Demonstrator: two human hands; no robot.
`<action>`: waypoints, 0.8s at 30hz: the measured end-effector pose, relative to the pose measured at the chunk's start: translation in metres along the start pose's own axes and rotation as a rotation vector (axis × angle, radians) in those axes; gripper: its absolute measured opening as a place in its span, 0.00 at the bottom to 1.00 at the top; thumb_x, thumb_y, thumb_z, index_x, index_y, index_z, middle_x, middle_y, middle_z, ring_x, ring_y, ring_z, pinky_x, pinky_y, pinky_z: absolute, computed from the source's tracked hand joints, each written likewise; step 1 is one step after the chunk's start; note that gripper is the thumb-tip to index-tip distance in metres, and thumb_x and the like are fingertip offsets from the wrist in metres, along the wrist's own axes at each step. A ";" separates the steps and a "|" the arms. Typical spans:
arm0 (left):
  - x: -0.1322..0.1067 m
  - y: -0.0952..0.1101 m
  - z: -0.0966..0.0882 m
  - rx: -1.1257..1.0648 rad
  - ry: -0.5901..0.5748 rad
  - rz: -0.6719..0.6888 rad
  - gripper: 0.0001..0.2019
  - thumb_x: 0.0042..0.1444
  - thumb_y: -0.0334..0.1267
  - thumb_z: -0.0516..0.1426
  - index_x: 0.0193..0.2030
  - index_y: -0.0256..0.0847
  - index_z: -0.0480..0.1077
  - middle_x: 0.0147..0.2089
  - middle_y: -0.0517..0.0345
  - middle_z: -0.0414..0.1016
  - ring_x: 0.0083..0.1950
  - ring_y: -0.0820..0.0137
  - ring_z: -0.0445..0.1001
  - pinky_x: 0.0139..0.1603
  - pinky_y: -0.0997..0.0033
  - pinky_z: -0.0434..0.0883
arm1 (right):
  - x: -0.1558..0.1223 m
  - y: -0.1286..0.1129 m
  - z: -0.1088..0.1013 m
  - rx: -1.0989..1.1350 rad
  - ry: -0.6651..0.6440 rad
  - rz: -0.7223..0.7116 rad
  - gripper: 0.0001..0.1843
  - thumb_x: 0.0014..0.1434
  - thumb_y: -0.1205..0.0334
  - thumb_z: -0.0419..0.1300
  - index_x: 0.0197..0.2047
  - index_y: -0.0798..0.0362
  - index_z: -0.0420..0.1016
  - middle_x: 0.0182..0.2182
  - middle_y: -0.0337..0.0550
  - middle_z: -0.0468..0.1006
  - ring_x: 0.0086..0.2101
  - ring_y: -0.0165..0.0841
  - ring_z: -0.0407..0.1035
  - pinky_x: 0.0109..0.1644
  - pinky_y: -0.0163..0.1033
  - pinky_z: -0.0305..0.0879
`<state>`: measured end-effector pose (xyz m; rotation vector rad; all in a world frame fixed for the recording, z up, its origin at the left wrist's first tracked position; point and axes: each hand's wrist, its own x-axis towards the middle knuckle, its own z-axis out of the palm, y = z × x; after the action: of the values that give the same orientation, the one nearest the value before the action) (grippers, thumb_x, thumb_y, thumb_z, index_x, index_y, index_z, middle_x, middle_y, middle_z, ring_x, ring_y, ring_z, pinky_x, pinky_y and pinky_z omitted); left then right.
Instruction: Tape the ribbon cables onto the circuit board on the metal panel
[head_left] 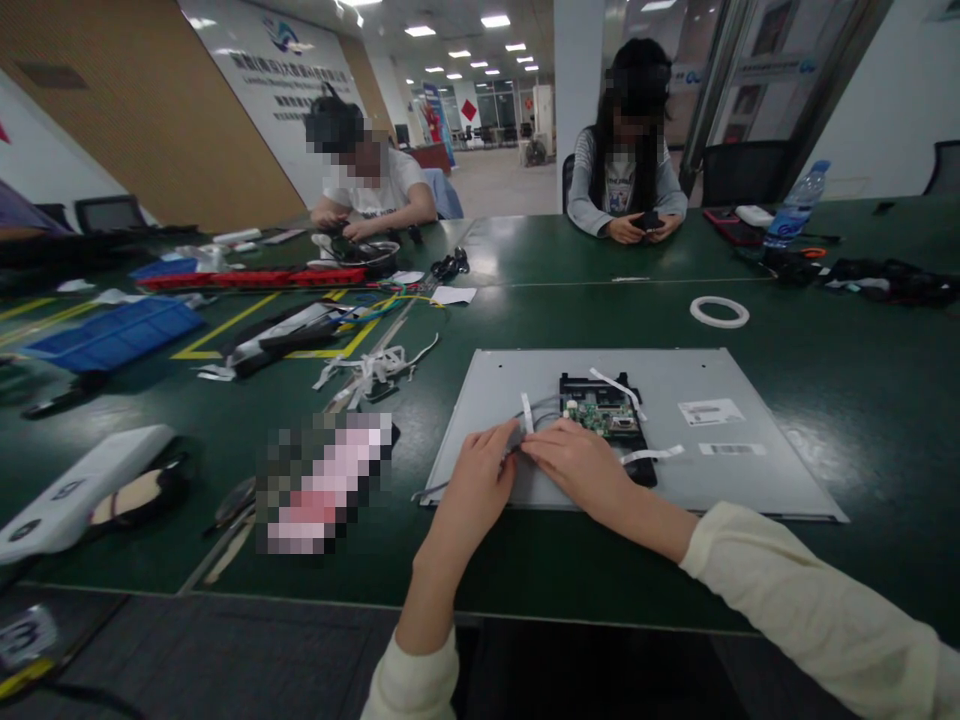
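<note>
A flat grey metal panel (660, 375) lies on the green table before me. On it sits a black bracket with a green circuit board (604, 415), from which a grey cable (547, 402) runs left toward my fingers. My left hand (480, 470) is closed on the cable over the panel's left part. My right hand (577, 465) has its fingers pressed together beside the left fingertips; what lies under them is hidden. A white tape strip (526, 412) stands up at the fingertips. Other tape strips (654, 454) stick to the bracket's edges.
Left of the panel lie a phone with a blurred screen (330, 485), tangled white strips (375, 372), a white device (82, 490) and a blue tray (112, 335). A tape roll (720, 312) lies behind the panel, a water bottle (799, 205) farther right. Two people sit opposite.
</note>
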<state>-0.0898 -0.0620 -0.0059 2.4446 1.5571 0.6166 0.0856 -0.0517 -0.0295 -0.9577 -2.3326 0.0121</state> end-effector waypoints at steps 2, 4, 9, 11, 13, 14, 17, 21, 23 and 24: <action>-0.001 0.000 0.001 -0.011 0.012 0.000 0.20 0.58 0.26 0.49 0.57 0.37 0.63 0.55 0.49 0.70 0.55 0.62 0.68 0.57 0.56 0.66 | 0.000 0.000 0.001 -0.028 -0.009 -0.015 0.12 0.63 0.66 0.53 0.45 0.55 0.76 0.42 0.45 0.78 0.42 0.34 0.68 0.49 0.41 0.67; -0.003 -0.001 0.002 -0.017 0.020 -0.001 0.20 0.58 0.27 0.50 0.57 0.36 0.62 0.55 0.48 0.70 0.54 0.61 0.68 0.57 0.56 0.66 | -0.001 0.000 0.003 -0.047 -0.022 -0.021 0.11 0.63 0.66 0.53 0.45 0.55 0.76 0.42 0.45 0.78 0.44 0.35 0.68 0.49 0.41 0.67; -0.005 -0.003 0.006 0.031 0.045 -0.028 0.19 0.59 0.30 0.51 0.57 0.36 0.63 0.53 0.48 0.72 0.54 0.59 0.67 0.56 0.52 0.66 | -0.002 0.002 0.007 -0.054 -0.003 -0.029 0.09 0.62 0.67 0.55 0.43 0.55 0.76 0.43 0.44 0.79 0.50 0.36 0.68 0.54 0.43 0.65; -0.005 -0.005 0.008 0.051 0.049 -0.035 0.19 0.59 0.31 0.51 0.58 0.38 0.63 0.53 0.48 0.73 0.57 0.58 0.66 0.57 0.51 0.65 | -0.002 0.003 0.008 -0.039 -0.007 -0.053 0.10 0.62 0.69 0.55 0.43 0.56 0.76 0.44 0.45 0.79 0.48 0.35 0.69 0.57 0.44 0.62; -0.006 -0.007 0.009 0.049 0.043 -0.029 0.19 0.60 0.31 0.51 0.59 0.38 0.62 0.54 0.48 0.72 0.60 0.59 0.64 0.58 0.50 0.64 | -0.003 0.002 0.008 -0.030 -0.023 -0.069 0.11 0.62 0.70 0.53 0.45 0.58 0.75 0.45 0.48 0.78 0.46 0.34 0.71 0.60 0.45 0.58; -0.006 -0.008 0.010 0.041 0.038 -0.021 0.20 0.60 0.31 0.51 0.59 0.38 0.62 0.55 0.48 0.71 0.61 0.60 0.64 0.59 0.51 0.64 | -0.004 0.001 0.007 -0.028 -0.034 -0.073 0.12 0.62 0.70 0.52 0.46 0.59 0.75 0.45 0.50 0.78 0.46 0.34 0.71 0.61 0.46 0.57; -0.006 -0.010 0.011 0.011 0.032 0.004 0.21 0.59 0.30 0.51 0.59 0.37 0.62 0.57 0.46 0.70 0.61 0.61 0.65 0.61 0.53 0.63 | -0.006 -0.006 0.001 -0.019 -0.074 -0.087 0.15 0.62 0.71 0.50 0.50 0.61 0.72 0.47 0.53 0.77 0.47 0.35 0.71 0.62 0.45 0.56; -0.008 -0.010 0.010 0.008 0.036 0.015 0.23 0.56 0.27 0.51 0.60 0.36 0.62 0.58 0.46 0.68 0.62 0.62 0.64 0.62 0.55 0.62 | -0.008 -0.019 -0.012 -0.017 -0.128 -0.107 0.15 0.63 0.68 0.50 0.51 0.61 0.70 0.47 0.54 0.76 0.47 0.36 0.71 0.61 0.45 0.57; -0.010 -0.008 0.009 0.027 0.026 0.006 0.23 0.56 0.27 0.51 0.60 0.36 0.61 0.59 0.47 0.68 0.62 0.61 0.63 0.62 0.55 0.62 | -0.009 -0.023 -0.017 -0.021 -0.149 -0.117 0.15 0.63 0.66 0.50 0.51 0.61 0.69 0.46 0.54 0.76 0.46 0.37 0.70 0.60 0.45 0.58; -0.011 -0.006 0.009 0.041 0.021 0.000 0.23 0.56 0.26 0.50 0.60 0.36 0.61 0.59 0.47 0.68 0.63 0.61 0.63 0.63 0.54 0.61 | -0.009 -0.024 -0.019 -0.018 -0.157 -0.128 0.15 0.63 0.64 0.50 0.51 0.61 0.69 0.46 0.54 0.76 0.46 0.37 0.70 0.59 0.45 0.58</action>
<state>-0.0951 -0.0683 -0.0186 2.4759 1.5930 0.6186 0.0856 -0.0794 -0.0128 -0.8417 -2.5383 0.0146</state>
